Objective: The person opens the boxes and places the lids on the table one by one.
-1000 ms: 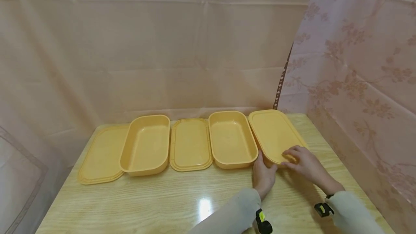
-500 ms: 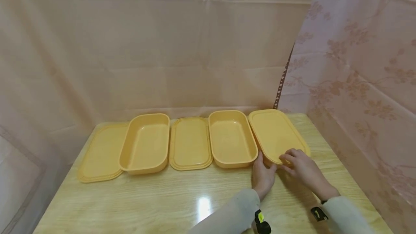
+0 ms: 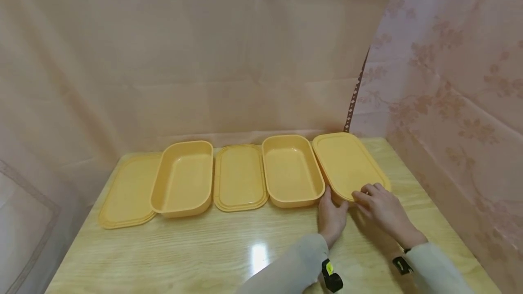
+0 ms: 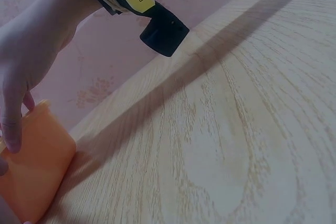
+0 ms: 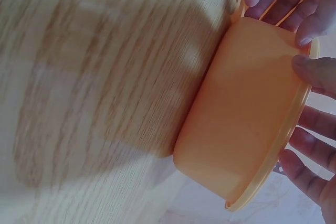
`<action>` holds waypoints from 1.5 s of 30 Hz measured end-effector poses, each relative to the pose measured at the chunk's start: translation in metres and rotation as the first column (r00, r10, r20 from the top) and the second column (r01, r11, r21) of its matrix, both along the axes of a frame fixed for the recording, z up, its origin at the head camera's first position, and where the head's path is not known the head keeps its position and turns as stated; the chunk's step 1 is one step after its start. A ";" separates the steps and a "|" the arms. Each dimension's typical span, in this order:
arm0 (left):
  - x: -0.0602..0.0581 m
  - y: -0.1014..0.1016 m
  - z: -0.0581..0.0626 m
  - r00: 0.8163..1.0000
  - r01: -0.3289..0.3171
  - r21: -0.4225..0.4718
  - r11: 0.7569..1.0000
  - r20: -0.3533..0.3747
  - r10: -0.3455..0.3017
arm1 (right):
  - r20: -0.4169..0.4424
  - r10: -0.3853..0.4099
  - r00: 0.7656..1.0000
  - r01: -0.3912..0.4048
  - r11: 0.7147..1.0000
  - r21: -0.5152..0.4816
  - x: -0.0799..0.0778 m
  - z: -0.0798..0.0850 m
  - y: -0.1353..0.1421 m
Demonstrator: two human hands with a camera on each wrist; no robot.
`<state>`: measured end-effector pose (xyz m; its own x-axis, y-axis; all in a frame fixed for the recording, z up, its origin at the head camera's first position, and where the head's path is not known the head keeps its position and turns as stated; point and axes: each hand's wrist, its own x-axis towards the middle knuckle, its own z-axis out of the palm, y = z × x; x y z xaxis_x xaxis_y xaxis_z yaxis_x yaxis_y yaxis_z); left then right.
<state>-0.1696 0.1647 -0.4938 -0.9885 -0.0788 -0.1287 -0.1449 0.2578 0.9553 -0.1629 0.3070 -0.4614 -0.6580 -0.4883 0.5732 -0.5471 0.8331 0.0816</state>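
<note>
At the right end of the row stands a yellow plastic food container (image 5: 236, 103) with its lid (image 3: 347, 162) on top. My left hand (image 3: 333, 217) holds the container's front left corner, fingers along its side and thumb at the front. With my right hand (image 3: 386, 210) I pinch the lid's front edge. In the right wrist view the right thumb (image 5: 315, 71) lies at the rim and the other fingers reach over the lid's top. The left wrist view catches the right hand (image 4: 16, 87) over part of the container (image 4: 42, 166).
Left of the lidded container, two uncovered containers (image 3: 294, 171) (image 3: 185, 178) and two loose lids (image 3: 240, 178) (image 3: 132, 192) lie in a row along the back of the wooden table (image 3: 184, 253). Cloth curtains (image 3: 204, 58) hang behind and at the sides.
My right hand has shifted slightly left along the lid's front edge, uncovering the lid's front right corner. The left hand stays in place. The view has tilted slightly.
</note>
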 end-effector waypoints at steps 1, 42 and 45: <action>0.000 0.000 0.001 1.000 -0.002 0.004 1.000 0.001 0.002 | -0.007 0.003 1.000 -0.003 1.000 0.003 -0.001 0.000 0.000; 0.005 0.005 0.000 0.999 -0.031 0.050 0.998 -0.019 0.032 | 0.122 -0.023 0.992 0.025 0.999 -0.022 0.005 0.012 0.006; 0.002 0.002 -0.001 0.999 -0.029 0.050 0.998 -0.020 0.031 | 0.125 -0.018 0.992 0.024 0.999 -0.045 0.002 0.013 0.005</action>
